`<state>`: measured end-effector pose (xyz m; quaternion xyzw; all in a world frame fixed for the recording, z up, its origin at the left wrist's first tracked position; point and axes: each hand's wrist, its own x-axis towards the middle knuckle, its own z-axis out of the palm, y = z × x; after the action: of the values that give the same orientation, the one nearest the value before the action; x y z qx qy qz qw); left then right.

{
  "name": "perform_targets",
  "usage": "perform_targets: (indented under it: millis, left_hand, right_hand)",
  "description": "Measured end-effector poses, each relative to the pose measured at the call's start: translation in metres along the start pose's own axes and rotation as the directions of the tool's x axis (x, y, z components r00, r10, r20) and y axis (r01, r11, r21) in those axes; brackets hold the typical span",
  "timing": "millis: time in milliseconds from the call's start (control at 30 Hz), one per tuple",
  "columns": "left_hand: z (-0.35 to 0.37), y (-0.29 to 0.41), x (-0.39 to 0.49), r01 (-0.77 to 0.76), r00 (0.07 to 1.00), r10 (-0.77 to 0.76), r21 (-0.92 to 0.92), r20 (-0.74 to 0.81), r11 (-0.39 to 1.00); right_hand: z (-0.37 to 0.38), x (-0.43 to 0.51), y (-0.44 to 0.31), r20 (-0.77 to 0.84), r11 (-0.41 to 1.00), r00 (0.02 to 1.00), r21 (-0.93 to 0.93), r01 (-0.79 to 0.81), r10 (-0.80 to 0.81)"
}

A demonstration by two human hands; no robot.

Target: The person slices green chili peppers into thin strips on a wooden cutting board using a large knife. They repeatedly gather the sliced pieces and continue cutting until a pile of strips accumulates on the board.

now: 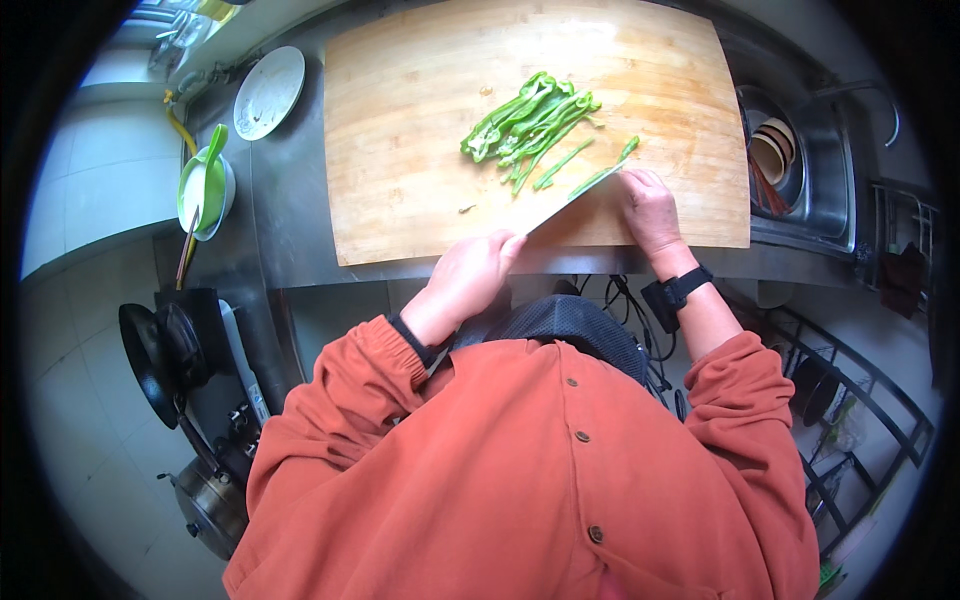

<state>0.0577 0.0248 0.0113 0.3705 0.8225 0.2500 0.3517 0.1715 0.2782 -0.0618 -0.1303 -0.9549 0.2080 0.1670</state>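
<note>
Both my hands are at a kitchen knife (pixel 564 208), whose thin blade slants over the near part of a wooden cutting board (pixel 397 180). My left hand (pixel 469 274) is closed at the blade's near-left end, hiding the handle there. At the far-right end are the curled fingers of my right hand (pixel 649 206); whether they grip the blade or something under it cannot be told. Just beyond the blade lies a green pepper strip (pixel 592 182), with another strip (pixel 562 163) farther off. A pile of sliced green pepper (pixel 525 124) lies near the board's middle.
Left of the board are a white plate (pixel 270 94) and a bowl with a green plastic utensil (pixel 214 180). A steel sink (pixel 825 165) holding stacked bowls (pixel 772 150) is on the right. Black pans (pixel 150 360) and a metal pot (pixel 210 502) stand at lower left.
</note>
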Motion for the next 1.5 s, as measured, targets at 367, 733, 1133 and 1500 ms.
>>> perform_targets:
  millis: [367,733,1133,1500]
  left_hand:
    - [-0.016,-0.027,-0.025,-0.019,0.977,-0.051,-0.323,-0.206,0.946]
    - [-0.035,-0.055,-0.043,0.151,0.927,-0.161,-0.056,-0.338,0.987]
    - [-0.052,-0.088,0.003,0.167,0.834,0.03,0.304,-0.551,0.938]
    - [-0.049,-0.11,0.02,0.163,0.845,0.063,0.369,-0.53,0.915]
  right_hand:
    - [0.01,0.022,-0.01,-0.019,0.99,1.0,0.141,-0.01,0.013]
    - [0.008,0.045,-0.001,0.114,0.918,0.947,0.235,-0.32,0.301]
    - [-0.001,0.063,0.008,0.243,0.938,0.919,0.074,-0.338,0.311]
    - [-0.007,0.053,0.007,0.722,0.118,0.53,0.539,-0.834,0.444]
